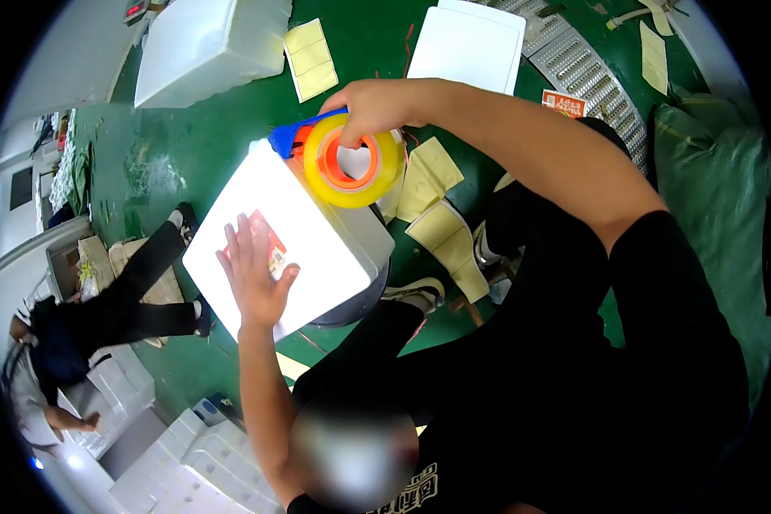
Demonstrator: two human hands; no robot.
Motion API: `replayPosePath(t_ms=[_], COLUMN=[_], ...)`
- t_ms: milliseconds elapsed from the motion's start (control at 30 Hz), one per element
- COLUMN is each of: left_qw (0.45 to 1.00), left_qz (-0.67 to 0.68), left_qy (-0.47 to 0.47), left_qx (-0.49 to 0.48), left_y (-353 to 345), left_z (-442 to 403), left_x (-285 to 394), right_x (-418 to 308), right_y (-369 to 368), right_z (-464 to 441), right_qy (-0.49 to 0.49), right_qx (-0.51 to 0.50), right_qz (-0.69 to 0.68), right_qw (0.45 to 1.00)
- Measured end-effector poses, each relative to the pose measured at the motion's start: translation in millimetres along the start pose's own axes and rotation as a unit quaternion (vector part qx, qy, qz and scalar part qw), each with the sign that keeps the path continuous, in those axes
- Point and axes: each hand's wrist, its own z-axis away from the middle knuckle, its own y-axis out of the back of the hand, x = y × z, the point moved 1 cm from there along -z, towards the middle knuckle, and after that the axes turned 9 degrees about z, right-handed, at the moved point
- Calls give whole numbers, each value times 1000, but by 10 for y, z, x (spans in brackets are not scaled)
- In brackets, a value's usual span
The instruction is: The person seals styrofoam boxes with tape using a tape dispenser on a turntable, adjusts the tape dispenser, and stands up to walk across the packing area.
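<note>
Head view, only one available: the white box (pixel 321 248), foam by its look, rests on a dark support (pixel 347 315) that is mostly hidden, beside my shoe (pixel 421 294). My left grip (pixel 259 278) lies on the box's top face, fingers spread, partly covering a red label (pixel 265 233). My right grip (pixel 375 104) is wrapped around the top of a tape dispenser (pixel 346 182) at the box's upper edge, thumb near its orange core; I cannot tell whether the strip touches the box. Judgement on handling: box probably light if unfilled, stiff but easily dented, smooth enough to skid on its support; best steadied with a broad flat palm, or lifted by opposite lower sides, not pinched at a corner. Dispenser likely rigid, heaviest at the yellow roll (pixel 394 171); hold it by the body, skin clear of the blue end (pixel 284 140).
</note>
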Motion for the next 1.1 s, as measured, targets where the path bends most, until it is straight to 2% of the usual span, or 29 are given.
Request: replayPosePath(t_ms=[167,267,300,333,400,433,500,533,567,600,633,700,733,767,800,833,867,967,1033,1100], left_qw=[998,983,981,968,911,900,881,832,759,775,809,900,909,972,992,994,995,999,998,981], left_qz=[-21,-51,-77,-98,-134,-132,-132,4,138,150,83,-115,-223,-165,-68,-29,-37,-28,5,43], left_qy=[53,174,176,226,384,403,442,536,608,575,524,397,343,166,-66,-107,-86,-20,53,169], left_qx=[-2,33,40,46,-60,-104,-103,-146,-187,-214,-254,-142,-75,6,86,-12,-36,-14,28,86], left_y=[11,-13,-48,1,281,370,464,501,456,354,435,422,414,260,148,54,-173,-246,-327,-395], left_z=[-38,-130,-157,-249,-465,-520,-548,-443,-365,-181,-40,296,468,665,708,653,618,470,310,-42], left_x=[93,157,37,75,237,113,-244,-432,-629,-824,-662,-22,303,243,448,724,724,747,843,890], right_x=[-24,292,292,276,372,397,643,662,673,646,664,747,779,771,678,560,502,640,641,668], right_y=[-101,-234,-244,-284,-473,-563,-832,-928,-985,-996,-1025,-1121,-1061,-994,-925,-831,-791,-950,-1136,-1346], right_z=[317,693,958,1263,1787,2019,2347,2430,2506,2512,2484,2240,2074,1960,1914,1879,1878,1907,2142,2389], right_qy=[-24,11,-23,-58,-113,-106,-128,-128,-131,-145,-107,-62,-53,-45,-50,-56,-62,-15,-35,-55], right_qx=[-32,-13,3,16,49,66,118,108,102,73,72,111,97,81,89,92,91,129,125,147], right_qz=[56,57,68,80,-28,-64,-159,-174,-192,-182,-136,-258,-268,-274,-243,-209,-174,-176,-140,-140], right_qw=[998,998,997,995,992,990,972,970,967,970,982,958,957,957,965,972,979,976,982,978])
